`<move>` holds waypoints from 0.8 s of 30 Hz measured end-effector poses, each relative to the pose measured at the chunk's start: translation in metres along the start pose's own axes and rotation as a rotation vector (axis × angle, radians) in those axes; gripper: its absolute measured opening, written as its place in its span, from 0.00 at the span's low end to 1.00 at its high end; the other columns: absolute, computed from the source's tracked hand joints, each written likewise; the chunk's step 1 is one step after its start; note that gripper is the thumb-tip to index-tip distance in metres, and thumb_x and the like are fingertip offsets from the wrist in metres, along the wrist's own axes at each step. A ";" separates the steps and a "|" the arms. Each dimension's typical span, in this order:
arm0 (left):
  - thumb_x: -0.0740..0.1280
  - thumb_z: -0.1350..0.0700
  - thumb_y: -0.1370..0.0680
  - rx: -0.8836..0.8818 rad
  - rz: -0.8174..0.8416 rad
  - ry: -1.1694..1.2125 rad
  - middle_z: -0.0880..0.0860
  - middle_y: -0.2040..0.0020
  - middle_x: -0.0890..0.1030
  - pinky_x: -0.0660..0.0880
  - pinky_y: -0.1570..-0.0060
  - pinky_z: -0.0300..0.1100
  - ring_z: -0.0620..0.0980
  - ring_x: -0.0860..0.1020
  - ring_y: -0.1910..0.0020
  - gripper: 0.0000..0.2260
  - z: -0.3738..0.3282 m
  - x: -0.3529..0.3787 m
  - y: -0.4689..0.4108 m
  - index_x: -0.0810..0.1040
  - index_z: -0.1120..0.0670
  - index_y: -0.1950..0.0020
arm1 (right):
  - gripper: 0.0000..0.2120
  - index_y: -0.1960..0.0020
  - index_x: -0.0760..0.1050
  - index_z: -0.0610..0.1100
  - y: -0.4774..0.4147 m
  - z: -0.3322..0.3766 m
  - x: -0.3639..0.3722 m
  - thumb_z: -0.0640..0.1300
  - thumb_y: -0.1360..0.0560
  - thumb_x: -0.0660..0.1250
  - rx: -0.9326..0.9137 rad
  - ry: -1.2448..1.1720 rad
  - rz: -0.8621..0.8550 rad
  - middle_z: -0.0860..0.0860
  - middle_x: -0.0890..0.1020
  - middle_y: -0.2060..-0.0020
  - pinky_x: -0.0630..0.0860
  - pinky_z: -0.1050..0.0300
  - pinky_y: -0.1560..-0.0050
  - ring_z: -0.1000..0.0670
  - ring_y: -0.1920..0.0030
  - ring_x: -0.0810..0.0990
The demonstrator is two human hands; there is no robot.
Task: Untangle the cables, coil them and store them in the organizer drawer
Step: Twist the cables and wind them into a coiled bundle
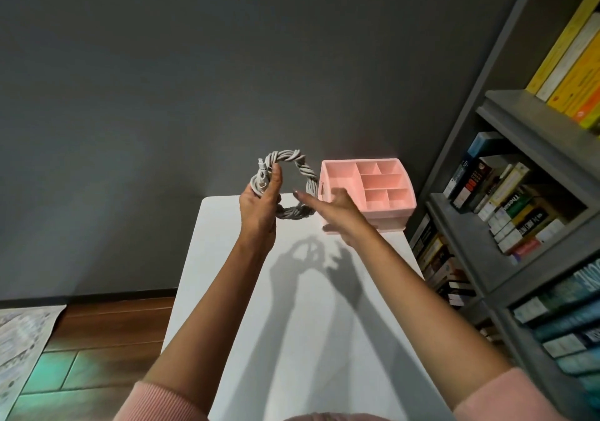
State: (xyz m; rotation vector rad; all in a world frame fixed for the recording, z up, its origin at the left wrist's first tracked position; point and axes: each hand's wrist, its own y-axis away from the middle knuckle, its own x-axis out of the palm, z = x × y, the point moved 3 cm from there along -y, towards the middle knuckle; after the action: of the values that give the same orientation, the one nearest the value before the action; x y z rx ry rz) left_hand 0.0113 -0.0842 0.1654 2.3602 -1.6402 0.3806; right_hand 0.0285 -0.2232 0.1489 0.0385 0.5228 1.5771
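Keep left hand [259, 208] clamped on twisted grey cable coil [293, 157]; with straight-fingered right hand [337, 209], draw open pink plastic organizer [389, 210]'s drawer at white table [292, 339]'s far-right corner.

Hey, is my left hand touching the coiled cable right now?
Touching. The head view shows the left hand with thumb and fingers wrapped round the left side of the grey coiled cable, holding it up.

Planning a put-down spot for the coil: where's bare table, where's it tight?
Bare: white table from its near edge to the far-left corner, under the left hand holding the coiled cable. Crowded: far-right corner, taken by the pink organizer, with the right hand before it.
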 end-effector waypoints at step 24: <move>0.63 0.45 0.23 -0.536 0.139 0.400 0.46 0.78 0.65 0.71 0.60 0.41 0.42 0.68 0.79 0.17 0.024 -0.020 0.004 0.65 0.51 0.67 | 0.15 0.59 0.72 0.44 -0.005 0.005 0.014 0.54 0.34 0.70 0.007 -0.611 0.415 0.55 0.68 0.76 0.72 0.65 0.69 0.58 0.77 0.68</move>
State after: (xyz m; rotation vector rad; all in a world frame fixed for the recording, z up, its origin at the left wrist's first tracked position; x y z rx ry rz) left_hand 0.0023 -0.0759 0.1360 1.6632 -1.4857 0.3549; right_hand 0.0334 -0.2088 0.1476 0.6485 0.0337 1.8523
